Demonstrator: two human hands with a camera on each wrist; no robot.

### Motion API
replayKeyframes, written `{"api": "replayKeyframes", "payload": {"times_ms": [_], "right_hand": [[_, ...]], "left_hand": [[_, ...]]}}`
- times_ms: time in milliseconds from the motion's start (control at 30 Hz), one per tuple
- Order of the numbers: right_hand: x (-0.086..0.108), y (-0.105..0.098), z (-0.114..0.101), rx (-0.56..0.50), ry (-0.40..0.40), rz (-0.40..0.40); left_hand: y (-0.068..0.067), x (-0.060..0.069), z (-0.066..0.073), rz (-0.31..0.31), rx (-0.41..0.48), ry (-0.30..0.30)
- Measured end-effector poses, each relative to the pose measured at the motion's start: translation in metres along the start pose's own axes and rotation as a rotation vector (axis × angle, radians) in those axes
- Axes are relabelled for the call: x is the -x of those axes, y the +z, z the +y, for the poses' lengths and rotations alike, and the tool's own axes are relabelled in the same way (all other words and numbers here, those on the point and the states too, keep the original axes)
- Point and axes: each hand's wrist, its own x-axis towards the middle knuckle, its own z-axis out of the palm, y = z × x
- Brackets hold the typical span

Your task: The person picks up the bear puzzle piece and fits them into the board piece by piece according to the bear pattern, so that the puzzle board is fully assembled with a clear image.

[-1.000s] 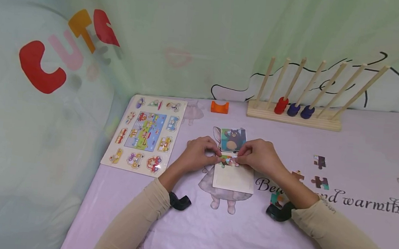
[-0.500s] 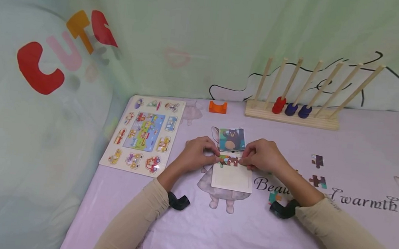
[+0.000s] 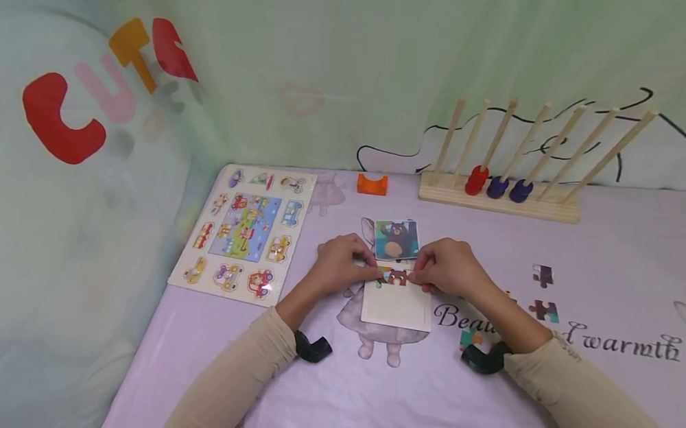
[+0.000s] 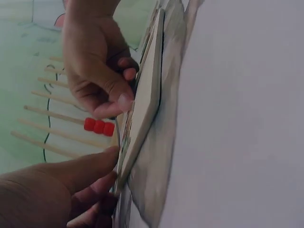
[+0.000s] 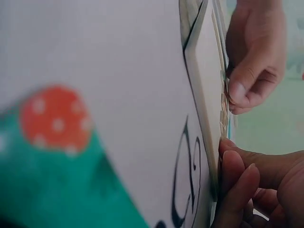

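A cream puzzle board (image 3: 396,309) lies under both hands, with a green jigsaw piece (image 3: 382,277) and a brown bear-face jigsaw piece (image 3: 397,278) side by side along its far edge. My left hand (image 3: 341,265) grips the board's left edge, its thumb beside the green piece. From the other side, my right hand (image 3: 451,269) pinches at the right end of the brown piece with curled fingers; its fingertips partly hide the contact. Just beyond the board is a bear picture card (image 3: 397,240). In the left wrist view, both thumbs touch near the board's upper face.
Loose jigsaw pieces lie to the right, including a dark one (image 3: 542,276) and a brown-and-teal one (image 3: 543,311). A vehicle peg puzzle (image 3: 188,278) stands left. At the back are an orange block (image 3: 372,185) and a wooden peg stand (image 3: 499,203) with red and blue beads.
The right hand has shifted slightly right, uncovering more of the brown bear-face piece, which now lies beside the green one. The left hand keeps its place at the board. The head view drifts slightly.
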Motion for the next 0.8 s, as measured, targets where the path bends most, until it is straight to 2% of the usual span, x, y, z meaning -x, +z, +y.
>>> {"api": "replayKeyframes", "payload": {"times_ms": [133,267,800], "right_hand": [[0.001,-0.001,-0.001,0.006,-0.012,-0.002],[0.000,-0.001,-0.001,0.010,-0.011,-0.008],[0.001,0.000,-0.003,-0.007,-0.006,-0.017]], "left_hand": [[0.002,0.000,0.011,0.045,-0.020,-0.067],[0.003,0.000,0.016,0.060,-0.049,-0.099],[0.005,0.000,0.016,0.081,-0.056,-0.102]]}}
